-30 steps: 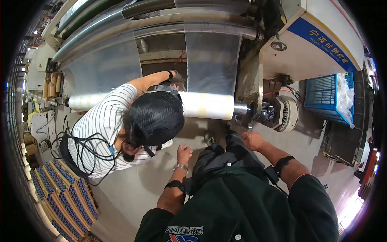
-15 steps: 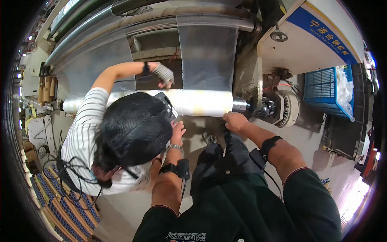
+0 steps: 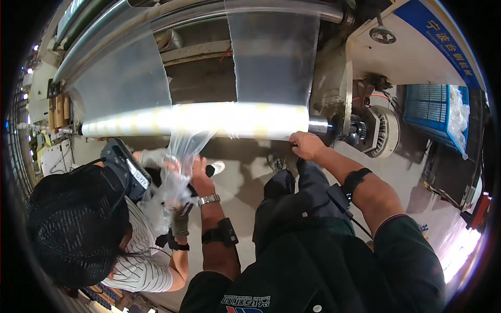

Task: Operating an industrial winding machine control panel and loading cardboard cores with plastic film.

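The right hand (image 3: pixel 307 145) lay curled over the near edge of the long roll of clear film (image 3: pixel 209 121), close to its metal shaft end (image 3: pixel 319 125), fingers bent round the roll as if to steady it where it sat across the machine. The left hand (image 3: pixel 199 175) was closed on a bunched tail of loose film (image 3: pixel 180 167) that hung down from the middle of the roll, gathered so it would not trail. A co-worker in a striped shirt (image 3: pixel 138 261), wearing a dark cap (image 3: pixel 73 224), crouched just beside and pinched the same loose film with a gloved hand (image 3: pixel 180 221), lower down. Two sheets of film (image 3: pixel 274 57) ran down to the roll from the rollers above. A blue crate (image 3: pixel 430 112) stood well apart to the right
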`<state>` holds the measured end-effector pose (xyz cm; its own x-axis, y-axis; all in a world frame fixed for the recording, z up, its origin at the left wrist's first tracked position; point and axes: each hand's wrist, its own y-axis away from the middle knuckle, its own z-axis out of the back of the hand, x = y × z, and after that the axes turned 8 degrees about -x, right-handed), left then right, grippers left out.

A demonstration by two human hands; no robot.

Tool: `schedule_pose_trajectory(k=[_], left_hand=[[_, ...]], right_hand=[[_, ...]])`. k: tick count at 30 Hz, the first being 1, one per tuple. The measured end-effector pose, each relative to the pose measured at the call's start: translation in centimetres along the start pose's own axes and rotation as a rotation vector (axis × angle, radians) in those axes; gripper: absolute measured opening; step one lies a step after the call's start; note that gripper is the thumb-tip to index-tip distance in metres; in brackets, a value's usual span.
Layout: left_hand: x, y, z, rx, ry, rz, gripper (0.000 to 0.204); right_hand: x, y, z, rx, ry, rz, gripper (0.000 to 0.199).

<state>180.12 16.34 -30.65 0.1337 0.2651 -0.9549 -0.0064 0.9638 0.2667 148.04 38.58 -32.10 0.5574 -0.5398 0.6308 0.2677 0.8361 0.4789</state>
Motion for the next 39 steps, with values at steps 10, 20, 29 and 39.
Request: schedule_pose_trajectory(k=[10,20,29,39], left_hand=[[-9.8,-6.3,-17.7,0.499,0.015,-0.098,0.055],[5.3,3.9,-10.5,0.063,-0.100,0.446,0.041],[15.7,-5.4,-8.7,0.110,0.416,0.742,0.043],[19.9,-3.0,-4.6,0.031,0.388,0.823,0.058]], right_hand=[[0.6,-0.2,1.3,-0.045,-0.041,-0.002,0.029],[-0.7,0.8,-1.4,-0.080,-0.088,0.164,0.028],[-1.8,-6.1,-13.1,-0.017,-0.046,0.111,0.048],[1.3,-8.0,-18.4,0.007,-0.189,-0.050,0.053]])
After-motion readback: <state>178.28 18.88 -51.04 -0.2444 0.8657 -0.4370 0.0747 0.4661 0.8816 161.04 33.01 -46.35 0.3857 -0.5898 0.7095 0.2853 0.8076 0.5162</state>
